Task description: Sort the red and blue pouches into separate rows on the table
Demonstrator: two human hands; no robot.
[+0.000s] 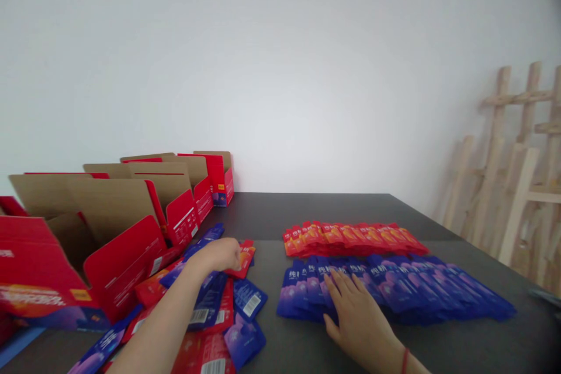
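My left hand [223,254] reaches over a loose heap of red and blue packets, its fingers curled at the edge of a red packet [246,257]. A blue packet [249,299] with a barcode label lies just below it. My right hand [355,307] rests with fingers stretched out on the overlapping row of blue packets [403,286], covering part of it. Behind that row lies a second, overlapping row of red packets [350,236].
Several open red cardboard boxes [127,257] with brown insides line the left side of the dark table [272,216]. A white wall [307,70] rises behind the table. Wooden frames [517,152] stand beyond its right edge.
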